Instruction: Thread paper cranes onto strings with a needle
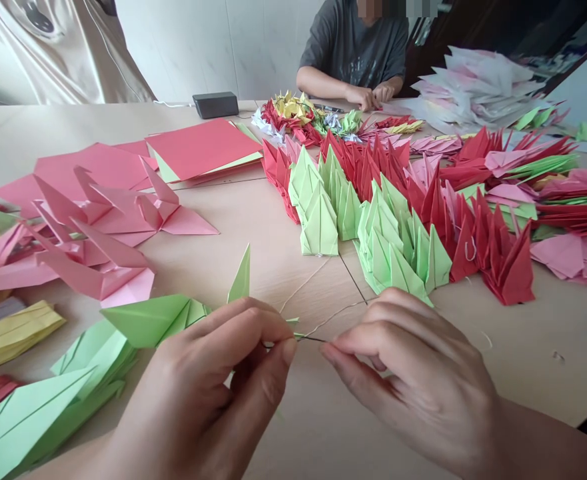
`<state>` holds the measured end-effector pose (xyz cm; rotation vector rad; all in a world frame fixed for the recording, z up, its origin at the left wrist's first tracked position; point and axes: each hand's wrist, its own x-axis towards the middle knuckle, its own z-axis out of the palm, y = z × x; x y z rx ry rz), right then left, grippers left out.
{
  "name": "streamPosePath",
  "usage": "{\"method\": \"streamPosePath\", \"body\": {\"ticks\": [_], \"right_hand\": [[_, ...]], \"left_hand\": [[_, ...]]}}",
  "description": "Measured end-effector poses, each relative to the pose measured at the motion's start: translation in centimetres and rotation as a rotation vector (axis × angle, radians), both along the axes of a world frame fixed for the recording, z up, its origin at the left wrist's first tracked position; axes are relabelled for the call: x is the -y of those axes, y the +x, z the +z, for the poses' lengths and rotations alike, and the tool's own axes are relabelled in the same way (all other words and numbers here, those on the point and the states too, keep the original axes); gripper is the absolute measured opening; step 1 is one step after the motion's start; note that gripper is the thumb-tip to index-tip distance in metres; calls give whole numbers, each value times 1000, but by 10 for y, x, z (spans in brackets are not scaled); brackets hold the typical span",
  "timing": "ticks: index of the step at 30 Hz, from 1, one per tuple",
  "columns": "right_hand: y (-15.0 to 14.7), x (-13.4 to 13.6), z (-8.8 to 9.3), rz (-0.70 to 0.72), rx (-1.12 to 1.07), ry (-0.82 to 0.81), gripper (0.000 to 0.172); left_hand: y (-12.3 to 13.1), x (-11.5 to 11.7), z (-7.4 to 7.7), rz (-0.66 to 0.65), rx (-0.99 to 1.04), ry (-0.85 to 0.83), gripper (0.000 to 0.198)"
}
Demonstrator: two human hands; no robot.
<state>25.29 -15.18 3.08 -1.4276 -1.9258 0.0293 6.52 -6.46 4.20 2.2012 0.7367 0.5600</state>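
Between my two hands runs a short, thin dark strand point(312, 339), a needle or a piece of thread; I cannot tell which. My left hand point(233, 373) pinches its left end between thumb and forefinger. The fingertips of my right hand point(413, 373) are closed on the other end. Pale thread point(334, 313) trails from there across the table towards rows of folded light-green paper pieces point(319, 230). Just behind my left hand are a folded green paper piece point(156, 320) and an upright green point point(240, 275).
Pink paper cranes point(118, 267) stand at left, beside green folded pieces point(38, 407). Red folded pieces point(503, 260) line the right. Red paper sheets point(203, 148) and a dark box point(216, 105) lie further back. Opposite sits a person point(353, 60) near a whitish pile point(478, 87).
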Motion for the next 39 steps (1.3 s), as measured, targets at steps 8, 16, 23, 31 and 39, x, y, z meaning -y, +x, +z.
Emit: {"method": "streamPosePath", "body": {"ticks": [8, 16, 23, 31, 39], "right_hand": [[-11, 1, -10, 87, -43, -19, 24], [-15, 1, -13, 218, -36, -19, 25], [-5, -10, -16, 284, -250, -222, 24], [-4, -12, -15, 351, -432, -320, 19], [2, -5, -13, 211, -835, -242, 6]], "left_hand": [[5, 3, -1, 93, 50, -484, 27], [10, 6, -3, 96, 163, -1178, 35], [9, 2, -5, 89, 317, -1288, 24], [4, 0, -3, 57, 317, -1235, 19], [7, 1, -5, 50, 228, -1209, 25]]}}
